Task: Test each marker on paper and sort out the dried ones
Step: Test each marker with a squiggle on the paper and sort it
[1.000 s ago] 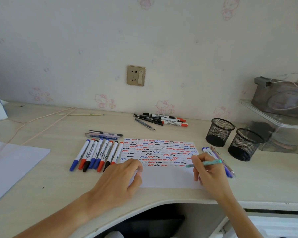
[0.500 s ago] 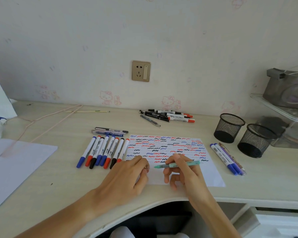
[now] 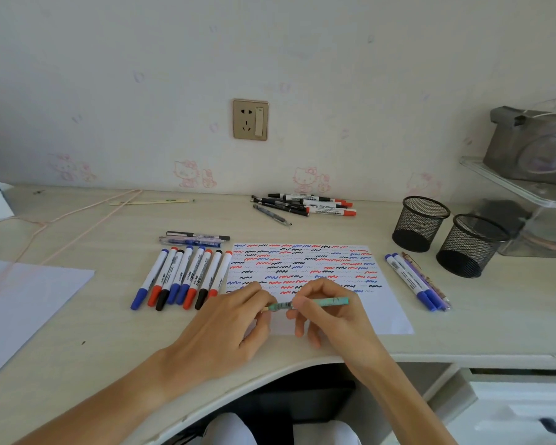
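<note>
A white test paper (image 3: 389, 309) covered with red, blue and black squiggles lies in front of me. My right hand (image 3: 331, 319) grips a teal pen (image 3: 326, 302) held level just above the paper. My left hand (image 3: 235, 322) pinches the pen's left end, its cap or tip hidden under the fingers. A row of several red, blue and black capped markers (image 3: 180, 277) lies left of the paper, with two pens (image 3: 193, 239) across its top. Three blue and purple pens (image 3: 414, 281) lie right of the paper. A pile of several markers (image 3: 305, 203) sits near the wall.
Two black mesh pen cups (image 3: 419, 223) (image 3: 469, 245) stand at the right, in front of a clear shelf (image 3: 514, 184) holding a grey box. Another white sheet (image 3: 23, 306) lies at the left, a pink cord (image 3: 77, 216) behind it. The desk's curved front edge (image 3: 302, 364) is close to me.
My right hand has carried the teal pen leftward from the right side of the paper to its middle. My left hand has lifted off the paper and taken hold of the pen's left end.
</note>
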